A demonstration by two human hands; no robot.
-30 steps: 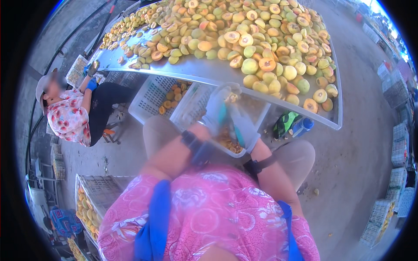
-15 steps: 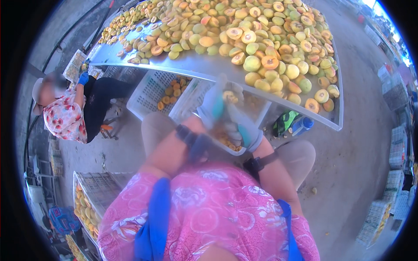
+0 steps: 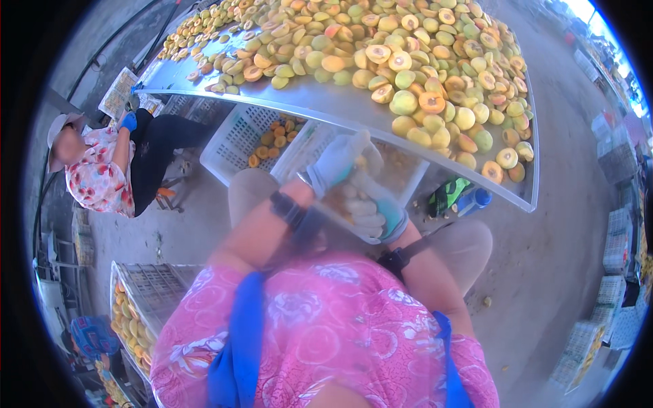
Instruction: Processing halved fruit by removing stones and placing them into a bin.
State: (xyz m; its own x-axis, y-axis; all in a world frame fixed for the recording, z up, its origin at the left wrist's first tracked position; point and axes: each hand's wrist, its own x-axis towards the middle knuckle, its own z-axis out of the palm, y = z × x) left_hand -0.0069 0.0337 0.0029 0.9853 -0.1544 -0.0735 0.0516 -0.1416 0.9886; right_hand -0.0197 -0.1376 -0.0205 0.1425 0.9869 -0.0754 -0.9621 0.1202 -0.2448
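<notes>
My hands wear pale gloves with teal patches and meet above a white crate at the table's near edge. The left hand is curled, its fingers bent toward the right hand. Just below and to its right, my right hand is closed, knuckles up. A yellowish blur shows between them; what each hand grips is hidden by fingers and motion. Yellow fruit pieces lie partly hidden in the crate. Beyond the hands, many halved yellow peaches are heaped on the metal table, several with cut faces up.
Left of my crate, another white crate holds peach pieces. A co-worker with a blue glove sits at the far left. A blue bottle and a green-black bag are under the table's right side. Crates stand behind left.
My left hand has turned and its fingers curl more over the right. The fruit piece that showed between the hands is now blurred and mostly covered. The view has shifted slightly.
</notes>
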